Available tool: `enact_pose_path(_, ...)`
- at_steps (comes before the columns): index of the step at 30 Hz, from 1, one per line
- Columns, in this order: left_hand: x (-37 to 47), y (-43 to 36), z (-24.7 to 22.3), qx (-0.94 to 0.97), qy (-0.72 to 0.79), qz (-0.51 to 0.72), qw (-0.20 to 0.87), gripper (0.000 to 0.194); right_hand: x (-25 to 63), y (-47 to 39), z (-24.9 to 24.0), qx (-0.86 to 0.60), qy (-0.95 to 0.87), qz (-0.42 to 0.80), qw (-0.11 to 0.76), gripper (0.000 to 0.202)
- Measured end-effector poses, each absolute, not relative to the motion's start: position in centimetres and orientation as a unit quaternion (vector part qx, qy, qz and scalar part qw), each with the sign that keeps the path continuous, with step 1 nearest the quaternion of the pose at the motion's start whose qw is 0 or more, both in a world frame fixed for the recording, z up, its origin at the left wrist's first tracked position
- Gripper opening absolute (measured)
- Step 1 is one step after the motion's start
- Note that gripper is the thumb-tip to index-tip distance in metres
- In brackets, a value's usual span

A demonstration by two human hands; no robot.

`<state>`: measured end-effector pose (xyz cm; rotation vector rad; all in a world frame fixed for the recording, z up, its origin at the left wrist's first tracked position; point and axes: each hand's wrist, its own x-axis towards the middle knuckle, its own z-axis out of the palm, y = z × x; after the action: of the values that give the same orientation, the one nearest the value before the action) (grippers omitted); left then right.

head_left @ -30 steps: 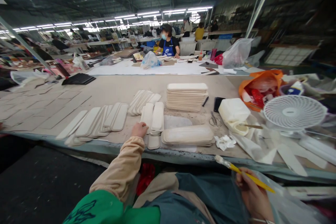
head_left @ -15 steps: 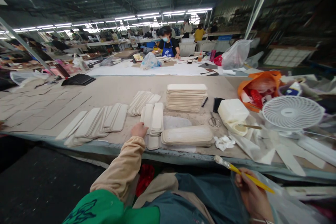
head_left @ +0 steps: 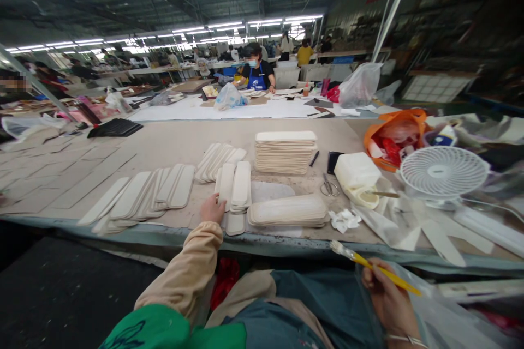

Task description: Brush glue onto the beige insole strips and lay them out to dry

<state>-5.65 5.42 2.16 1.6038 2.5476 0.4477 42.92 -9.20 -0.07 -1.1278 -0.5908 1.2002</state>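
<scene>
My left hand (head_left: 213, 209) is at the near end of a small pile of off-white rounded strips (head_left: 226, 179), its fingers curled onto the lower edge of one strip. Its fingertips are partly hidden. Just right of that is another narrow stack of strips (head_left: 241, 182). My right hand (head_left: 387, 290) is low, over my lap in front of the table edge. It is closed around the yellow handle of a paintbrush (head_left: 360, 260), whose pale bristles point left. A long stack of strips (head_left: 287, 210) lies near the table edge between the hands.
Behind stands a tall stack of strips (head_left: 284, 154). Fanned strips (head_left: 139, 196) lie to the left. To the right are scissors (head_left: 329, 186), crumpled white paper (head_left: 344, 221), a white plastic container (head_left: 357, 170), a white fan (head_left: 444, 170) and an orange bag (head_left: 370, 139). A person (head_left: 258, 73) works opposite.
My left hand has drawn slightly toward me at the strips' near end. The right hand still holds the paintbrush in about the same place. The whole view has shifted a little.
</scene>
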Motion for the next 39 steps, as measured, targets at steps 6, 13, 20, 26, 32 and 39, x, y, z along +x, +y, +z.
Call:
enact_pose_path(6, -5.8, 5.0, 1.6, 0.525, 0.828, 0.195, 0.027, 0.047, 42.8, -9.2, 0.0, -0.502, -0.257, 0.533, 0.631, 0.029)
enact_pose_path(13, -5.5, 4.4, 1.5, 0.563, 0.797, 0.220, 0.025, 0.038, 42.8, -9.1, 0.0, -0.503, -0.256, 0.530, 0.633, 0.029)
enact_pose_path(20, -5.6, 4.6, 0.9, 0.548, 0.807, 0.218, 0.016, 0.040, 43.0, -9.0, -0.6, -0.508, -0.268, 0.528, 0.625, 0.030)
enact_pose_path(26, -5.7, 4.8, 0.4, 0.561, 0.798, 0.219, 0.004, 0.034, 42.8, -9.1, -0.6, -0.522, -0.278, 0.522, 0.614, 0.029)
enact_pose_path(32, -6.0, 4.9, -0.3, 0.568, 0.790, 0.231, -0.013, 0.035, 42.5, -9.0, -0.1, -0.534, -0.269, 0.520, 0.611, 0.031)
enact_pose_path(39, -6.4, 5.0, -0.9, 0.574, 0.781, 0.245, -0.028, 0.035, 42.3, -9.0, -0.1, -0.551, -0.274, 0.520, 0.593, 0.032)
